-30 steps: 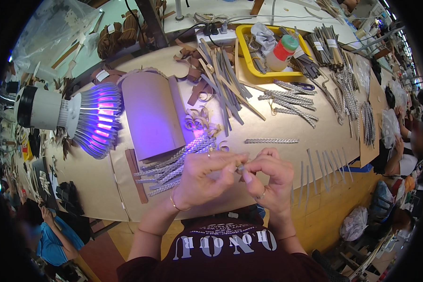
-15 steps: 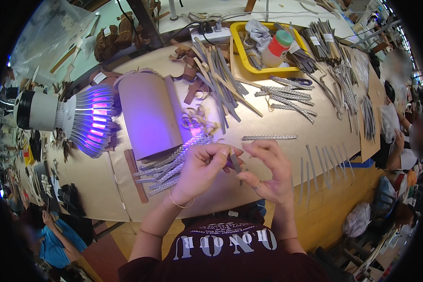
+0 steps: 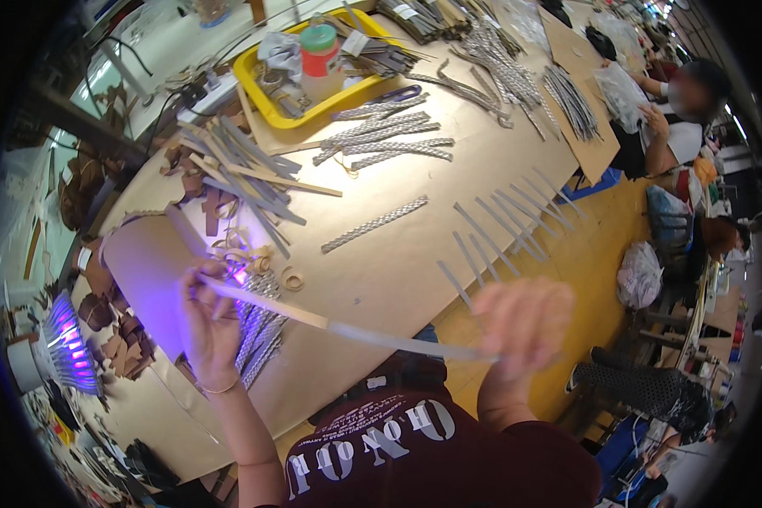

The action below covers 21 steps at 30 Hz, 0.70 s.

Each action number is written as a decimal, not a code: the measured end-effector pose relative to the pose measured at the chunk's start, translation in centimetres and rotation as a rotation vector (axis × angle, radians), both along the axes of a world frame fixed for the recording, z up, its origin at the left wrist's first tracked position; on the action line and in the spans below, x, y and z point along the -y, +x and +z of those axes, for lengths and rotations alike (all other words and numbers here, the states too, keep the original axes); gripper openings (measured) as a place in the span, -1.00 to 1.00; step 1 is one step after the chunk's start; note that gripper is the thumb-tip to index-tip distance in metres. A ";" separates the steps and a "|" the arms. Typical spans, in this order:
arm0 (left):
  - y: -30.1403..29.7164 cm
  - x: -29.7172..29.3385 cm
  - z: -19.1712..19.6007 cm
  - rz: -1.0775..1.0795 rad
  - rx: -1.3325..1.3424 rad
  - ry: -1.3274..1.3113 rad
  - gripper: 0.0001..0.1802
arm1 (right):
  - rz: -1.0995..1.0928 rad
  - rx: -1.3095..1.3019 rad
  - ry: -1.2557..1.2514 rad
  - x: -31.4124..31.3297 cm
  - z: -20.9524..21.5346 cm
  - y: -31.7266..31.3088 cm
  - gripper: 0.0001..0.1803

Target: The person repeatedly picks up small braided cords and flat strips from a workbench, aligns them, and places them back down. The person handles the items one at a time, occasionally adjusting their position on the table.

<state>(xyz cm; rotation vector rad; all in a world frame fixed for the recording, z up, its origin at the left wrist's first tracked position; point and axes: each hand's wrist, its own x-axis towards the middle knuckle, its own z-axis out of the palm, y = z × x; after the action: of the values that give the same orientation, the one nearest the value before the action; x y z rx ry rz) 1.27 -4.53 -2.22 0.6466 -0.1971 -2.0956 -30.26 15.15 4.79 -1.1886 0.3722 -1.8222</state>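
Grey strip [image 3: 347,330] stretches between both hands — left fingers [image 3: 201,284] pinch it, right fingers [image 3: 516,317] blurred, grip unclear.

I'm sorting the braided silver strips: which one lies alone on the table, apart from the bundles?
The single braided strip lying diagonally mid-table on the brown paper. The others sit bunched near the yellow tray or under the left hand.
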 end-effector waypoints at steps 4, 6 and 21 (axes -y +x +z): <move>-0.1 1.9 -0.6 0.245 0.392 -0.137 -0.77 | -0.323 -0.104 0.249 -4.9 0.8 -4.4 -0.87; -1.1 2.0 -1.1 0.193 0.896 -0.455 -0.72 | -0.572 -0.391 0.693 -5.9 -0.4 -4.2 -0.89; -3.0 -0.2 -1.4 -0.202 2.111 -1.134 -0.72 | -1.040 -0.967 1.433 -2.5 -9.9 0.3 -0.70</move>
<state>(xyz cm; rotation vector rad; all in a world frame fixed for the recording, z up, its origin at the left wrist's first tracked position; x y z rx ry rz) -1.71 -4.36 -3.63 1.6805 -2.2838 -0.2633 -29.99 17.62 -5.06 -0.6300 2.6356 -0.8747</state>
